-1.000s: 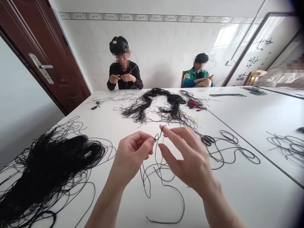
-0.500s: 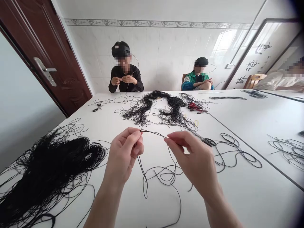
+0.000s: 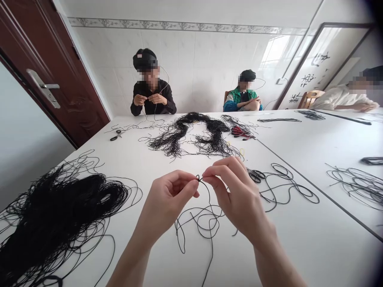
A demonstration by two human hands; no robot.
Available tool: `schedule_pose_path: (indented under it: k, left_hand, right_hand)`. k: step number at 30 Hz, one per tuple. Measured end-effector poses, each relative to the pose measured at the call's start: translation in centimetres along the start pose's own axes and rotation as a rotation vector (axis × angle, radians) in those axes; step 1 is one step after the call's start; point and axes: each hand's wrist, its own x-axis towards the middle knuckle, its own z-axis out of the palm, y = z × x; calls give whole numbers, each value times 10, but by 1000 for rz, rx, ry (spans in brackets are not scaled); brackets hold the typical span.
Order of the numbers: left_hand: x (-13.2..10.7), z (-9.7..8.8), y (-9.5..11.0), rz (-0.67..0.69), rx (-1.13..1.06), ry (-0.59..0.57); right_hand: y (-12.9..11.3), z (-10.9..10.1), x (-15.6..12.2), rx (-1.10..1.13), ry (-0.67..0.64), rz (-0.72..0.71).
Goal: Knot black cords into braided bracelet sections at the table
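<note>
Both hands pinch a thin black cord [image 3: 208, 193] above the middle of the white table [image 3: 167, 267]. My left hand [image 3: 170, 199] has thumb and forefinger closed on it, beside a small loop that stands up at the fingertips. Close by on the right, my right hand [image 3: 236, 195] pinches the cord between thumb and fingers. From there the cord hangs down to loose coils lying on the table beneath my hands. Whether the loop is knotted I cannot tell.
A big tangled bundle of black cord [image 3: 62, 215] fills the left side. Farther back lies an arched cord bundle [image 3: 179, 131], with red-handled pliers [image 3: 239, 131] and scissors [image 3: 116, 135] nearby. More scissors [image 3: 256, 175] lie past my right hand. Several people sit around the table.
My hands have come together; the stretch of cord between them has shrunk to a small loop at the fingertips. The view has shifted slightly to the right.
</note>
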Motion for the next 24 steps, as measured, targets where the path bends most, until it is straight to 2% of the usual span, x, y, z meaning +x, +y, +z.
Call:
schedule_pose_path:
  k: [10, 14, 16, 19, 22, 24]
  left_hand:
    - [2, 0, -3, -4, 36, -39]
    - [4, -2, -2, -7, -38, 10]
    - [5, -3, -2, -20, -97, 14]
    - [6, -6, -3, -28, -157, -8]
    - [9, -9, -7, 9, -77, -33]
    - [10, -13, -12, 29, 23, -136]
  right_hand:
    - [-1, 2, 1, -5, -26, -2]
    - [-3, 0, -1, -24, 24, 28]
    - [-5, -1, -2, -54, 4, 16]
    - [-7, -3, -2, -97, -57, -24]
    - [-6, -6, 0, -100, -31, -53]
    - [-3, -7, 1, -76, -1, -76]
